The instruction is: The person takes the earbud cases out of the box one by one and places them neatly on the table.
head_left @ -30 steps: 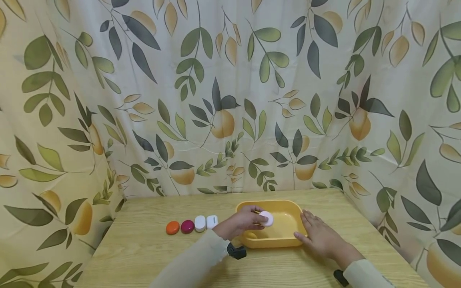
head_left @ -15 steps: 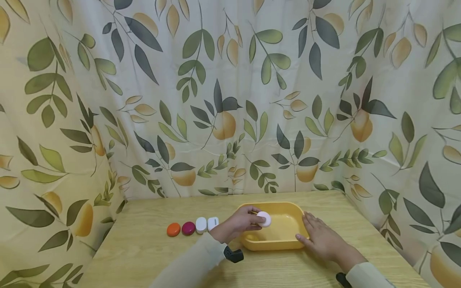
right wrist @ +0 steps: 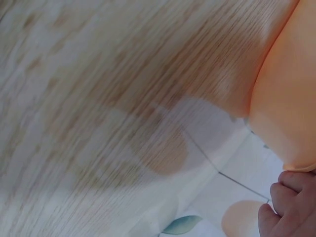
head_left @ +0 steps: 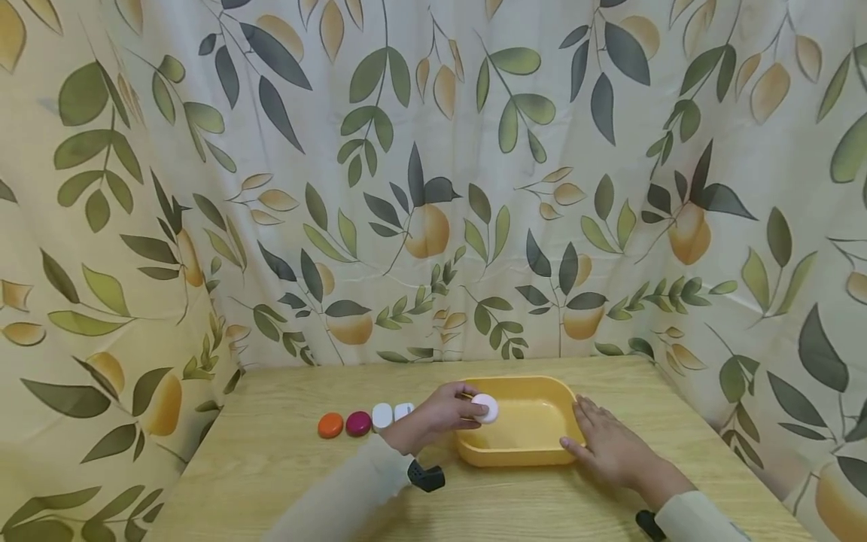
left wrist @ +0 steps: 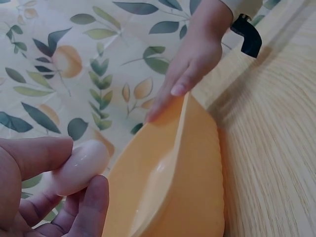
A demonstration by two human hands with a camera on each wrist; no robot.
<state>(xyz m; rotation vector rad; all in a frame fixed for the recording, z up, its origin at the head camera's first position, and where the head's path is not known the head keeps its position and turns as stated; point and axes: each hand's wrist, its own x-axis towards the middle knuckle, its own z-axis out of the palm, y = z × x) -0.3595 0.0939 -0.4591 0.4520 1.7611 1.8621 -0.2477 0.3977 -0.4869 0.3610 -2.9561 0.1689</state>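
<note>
Between thumb and fingers, my left hand (head_left: pixel 443 410) pinches a small, round, pale pink object (head_left: pixel 485 408) with a smooth face. In the left wrist view this rounded object (left wrist: pixel 81 167) looks glossy; its exact kind cannot be told. It is held above the left part of a yellow rectangular tub (head_left: pixel 521 455) with rounded corners. My right hand (head_left: pixel 612 448) rests against the tub's right end, fingers extended along the wall and thumb at the rim. The right wrist view catches only part of that hand (right wrist: pixel 291 205) beside the tub wall (right wrist: pixel 286 94).
Left of the tub, small objects stand in a row: an orange round one (head_left: pixel 330 425), a dark magenta round one (head_left: pixel 359 423), a white one (head_left: pixel 382 417) and another white one (head_left: pixel 403 411), partly behind my left wrist. A patterned curtain (head_left: pixel 433 188) hangs behind the wooden table (head_left: pixel 271 459).
My left hand has drifted slightly left over the tub with the pale pink round object still pinched. The right hand stays against the tub's right end. The head view has shifted a little.
</note>
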